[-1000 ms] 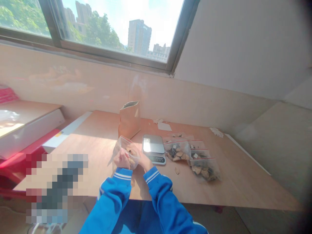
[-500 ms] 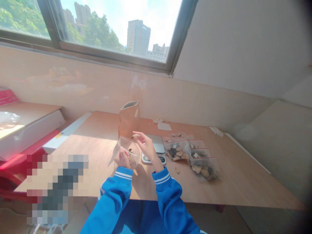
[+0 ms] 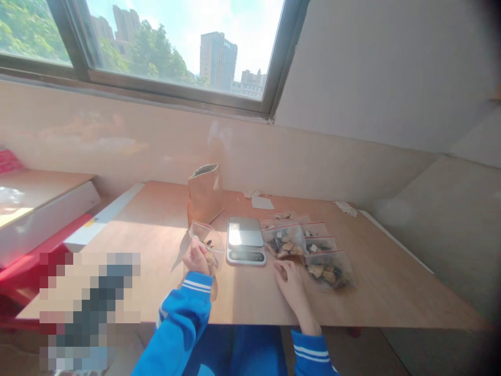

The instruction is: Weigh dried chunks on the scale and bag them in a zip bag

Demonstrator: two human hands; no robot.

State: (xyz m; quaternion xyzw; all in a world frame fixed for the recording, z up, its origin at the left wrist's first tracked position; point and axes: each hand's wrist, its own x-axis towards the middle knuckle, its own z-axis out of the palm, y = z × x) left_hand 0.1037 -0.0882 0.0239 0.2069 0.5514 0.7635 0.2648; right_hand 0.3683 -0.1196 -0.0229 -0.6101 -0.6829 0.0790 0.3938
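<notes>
My left hand [image 3: 197, 258] pinches the rim of a clear zip bag [image 3: 209, 241], which stands open with some dark and tan dried pieces inside. To the right, my right hand [image 3: 289, 279] rests low over the table, its fingers curled round a small tan dried slice [image 3: 283, 271]. Whether that slice is off the tabletop, I cannot tell. Between my hands lies a kitchen scale [image 3: 246, 232] with a bare silver plate and a dark display. Beyond the right hand sit filled zip bags [image 3: 326, 271] of dried slices and dark pieces.
A brown paper bag [image 3: 204, 194] stands open behind the clear bag. White paper scraps [image 3: 262, 202] lie toward the wall, and another crumpled scrap [image 3: 346, 209] is at the back right. The wooden table [image 3: 371, 303] has its front edge close to my lap.
My right hand has moved from above the clear bag, across the scale, down to the loose slice on the right. The left hand stays on the bag. The view has shifted slightly.
</notes>
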